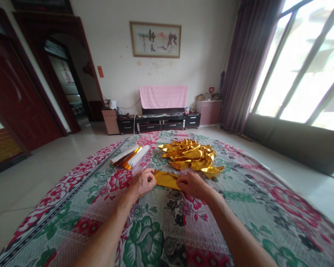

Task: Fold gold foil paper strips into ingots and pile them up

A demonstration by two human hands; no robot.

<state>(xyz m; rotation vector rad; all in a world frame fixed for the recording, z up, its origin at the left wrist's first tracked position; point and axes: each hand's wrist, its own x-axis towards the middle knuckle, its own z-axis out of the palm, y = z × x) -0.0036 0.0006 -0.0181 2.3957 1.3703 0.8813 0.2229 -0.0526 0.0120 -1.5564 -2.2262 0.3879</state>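
Observation:
A flat strip of gold foil paper point(167, 179) stretches between my two hands, just above or on the patterned cloth. My left hand point(143, 182) pinches its left end, the fingers curled closed. At the right end, my right hand point(192, 184) grips the strip with bent fingers. Beyond my right hand lies a heap of folded gold foil pieces point(193, 154), shiny and pointed at their ends. Ahead of my left hand rest rolled sheets point(139, 155) with white outer sides, gold foil showing between them.
A flowered red, green and grey cloth point(144, 237) covers the rounded table. Past it stand a black low cabinet point(161, 124) and a pink cloth point(163, 97) draped over something. A dark curtain point(239, 66) hangs by the window at right; a red door point(19, 89) is at left.

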